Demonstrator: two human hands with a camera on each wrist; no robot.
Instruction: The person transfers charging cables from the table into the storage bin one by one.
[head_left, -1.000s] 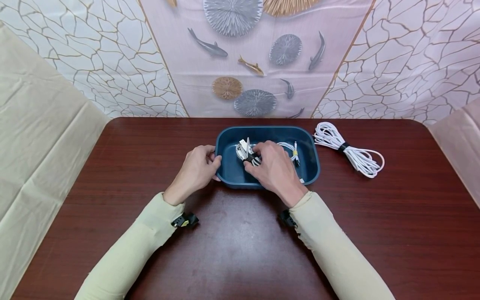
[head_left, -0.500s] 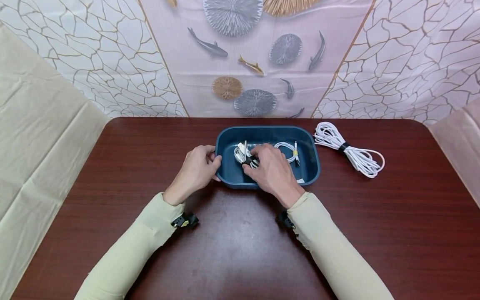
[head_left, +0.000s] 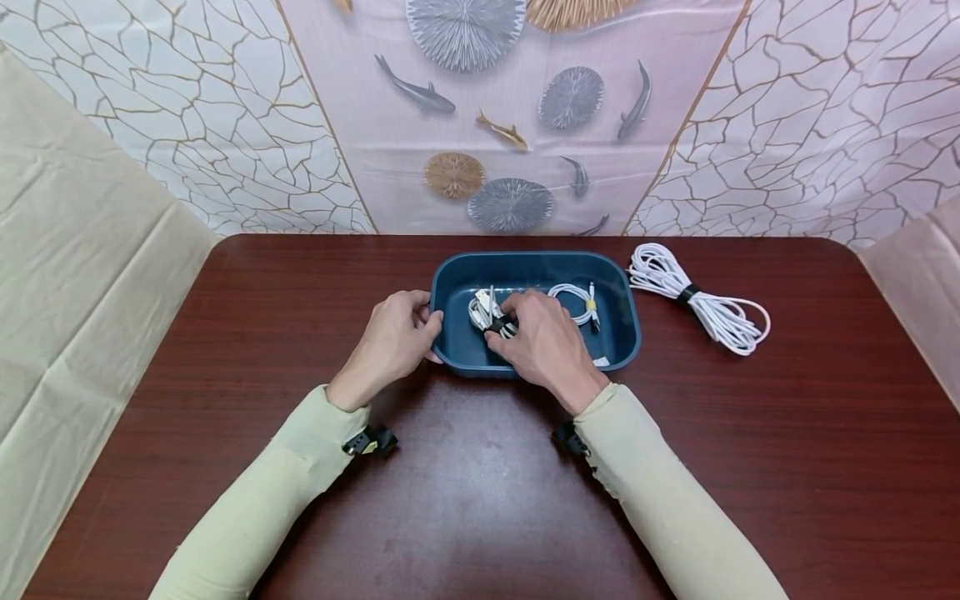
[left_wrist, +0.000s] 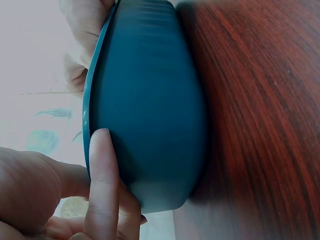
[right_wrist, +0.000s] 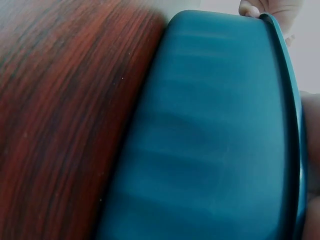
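Note:
A dark blue plastic bin (head_left: 525, 260) stands at the back of the table. My left hand (head_left: 396, 337) grips its left rim, thumb over the edge and fingers against the outer wall, as the left wrist view shows. Inside the bin, my right hand (head_left: 546, 340) pinches a coiled white cable (head_left: 483, 312) bound with a black strap, its metal plug sticking up. To the right of that hand lies another coiled white cable (head_left: 581, 302) with a yellow tie. The bin wall (right_wrist: 215, 115) fills the right wrist view and hides the right fingertips there.
On the table right of the bin lies a long bundle of white cable (head_left: 697, 296) with a black band, close to the bin's rim. A small white piece (head_left: 601, 362) shows in the bin's front right corner. A patterned cloth (head_left: 510, 125) hangs behind the table.
My right hand has shifted slightly left inside the bin, and the black-strapped cable has moved a little left and down with it. The left hand and bin have stayed put.

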